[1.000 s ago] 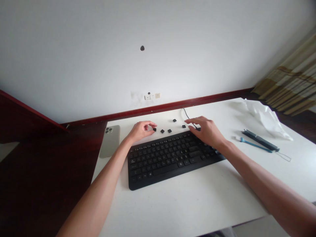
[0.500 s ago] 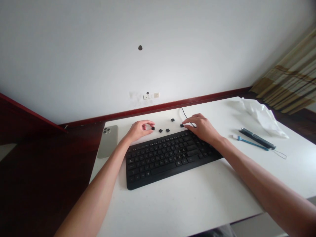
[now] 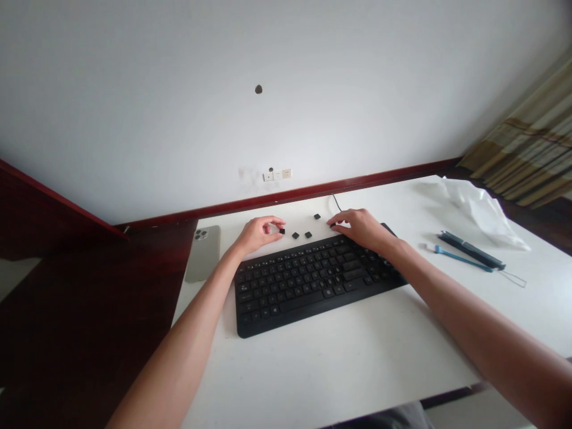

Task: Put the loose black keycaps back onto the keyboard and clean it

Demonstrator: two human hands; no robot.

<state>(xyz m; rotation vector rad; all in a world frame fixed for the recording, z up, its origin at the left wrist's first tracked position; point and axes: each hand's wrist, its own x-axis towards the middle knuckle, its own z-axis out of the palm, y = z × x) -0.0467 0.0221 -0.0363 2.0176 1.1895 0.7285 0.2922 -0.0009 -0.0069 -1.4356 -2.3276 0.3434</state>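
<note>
Left hand (image 3: 257, 234) by one keycap (image 3: 282, 231); right hand (image 3: 363, 230) touching another (image 3: 332, 225); five in all.

A smartphone (image 3: 202, 253) with a triple-lens camera lies flat at the left end of the white desk (image 3: 339, 369), beside a dark red wooden surface (image 3: 89, 310). A wall socket plate (image 3: 280, 174) sits above the desk's rear edge. At right lie a black pen-like case (image 3: 469, 249), a blue-handled tool (image 3: 460, 260) and crumpled white plastic (image 3: 480, 211). A striped curtain (image 3: 522, 149) occupies the upper right of the frame.
</note>
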